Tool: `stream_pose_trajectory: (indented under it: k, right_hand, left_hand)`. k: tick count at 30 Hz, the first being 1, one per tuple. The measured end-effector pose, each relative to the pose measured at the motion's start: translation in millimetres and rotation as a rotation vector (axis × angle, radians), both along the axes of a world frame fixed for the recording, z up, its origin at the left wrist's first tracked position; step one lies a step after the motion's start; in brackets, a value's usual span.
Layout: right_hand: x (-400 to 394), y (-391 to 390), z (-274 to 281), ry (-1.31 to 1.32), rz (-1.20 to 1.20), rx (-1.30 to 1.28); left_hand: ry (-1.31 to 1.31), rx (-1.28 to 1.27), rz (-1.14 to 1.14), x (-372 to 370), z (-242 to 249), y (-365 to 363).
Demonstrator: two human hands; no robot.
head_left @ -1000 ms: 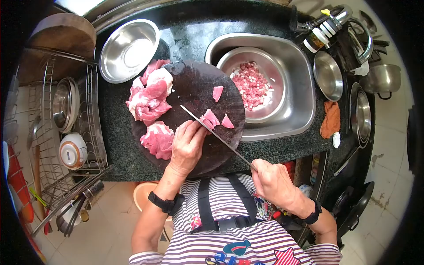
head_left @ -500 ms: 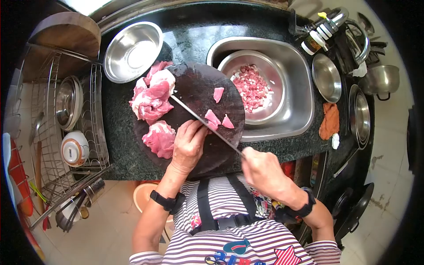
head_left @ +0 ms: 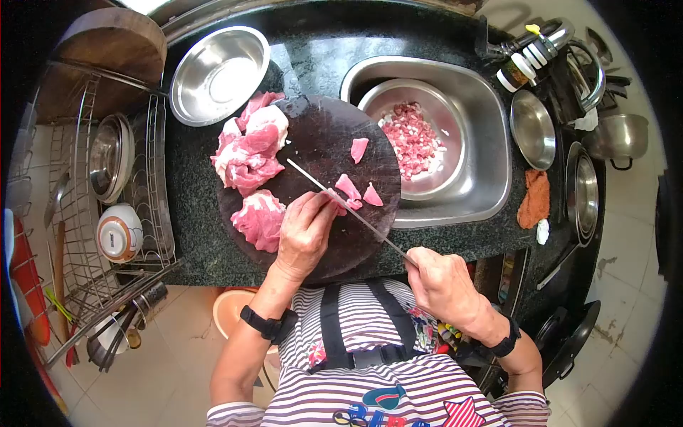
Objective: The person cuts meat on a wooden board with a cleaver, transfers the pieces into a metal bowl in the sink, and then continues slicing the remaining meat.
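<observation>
My right hand (head_left: 449, 286) grips the handle of a long knife (head_left: 370, 229), whose thin blade slants up and left over a dark round cutting board (head_left: 313, 128). Against the blade, the bent fingers of my left hand (head_left: 306, 231) hold a small piece of pink meat (head_left: 337, 206), mostly hidden beneath them. Several cut slices of meat (head_left: 347, 186) lie just beyond the blade, with one slice (head_left: 358, 149) farther up. A large pile of raw meat (head_left: 249, 153) rests on the board's left side, and a separate chunk of meat (head_left: 257, 222) sits beside my left hand.
A steel sink (head_left: 491, 178) adjoins the board on the right. Inside it stands a steel bowl (head_left: 455, 135) of diced meat (head_left: 413, 139). Another steel bowl (head_left: 217, 75) is at the upper left, near a wire dish rack (head_left: 78, 235). An orange cloth (head_left: 533, 199) lies right of the sink.
My right hand has pulled the knife back, down and to the right, so its tip has left the meat pile. My left hand stays nearly in place, and the view has shifted slightly.
</observation>
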State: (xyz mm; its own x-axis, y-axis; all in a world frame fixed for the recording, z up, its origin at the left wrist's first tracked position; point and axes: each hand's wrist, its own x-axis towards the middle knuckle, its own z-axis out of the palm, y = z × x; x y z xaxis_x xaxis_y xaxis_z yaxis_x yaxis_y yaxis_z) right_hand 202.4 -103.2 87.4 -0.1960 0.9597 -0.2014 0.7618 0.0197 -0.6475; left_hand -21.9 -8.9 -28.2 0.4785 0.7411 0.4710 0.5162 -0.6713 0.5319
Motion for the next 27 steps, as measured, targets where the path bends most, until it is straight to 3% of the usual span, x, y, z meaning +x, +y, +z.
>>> stream_pose_trajectory:
  k: [8,15,27]
  right_hand:
    - [-5.7,-3.5,-2.9,0.015,-0.009,-0.079]
    - [-35.5,42.0,-20.3,-0.005,-0.001,0.003]
    - [-3.7,0.5,-8.8,0.077,-0.072,-0.025]
  left_hand:
    - [-0.002,-0.042,0.001,1.6,6.8,2.6]
    - [-0.009,-0.037,0.011,1.3,2.1,-0.7]
    - [0.031,0.028,-0.023,-8.0,5.6,-4.3]
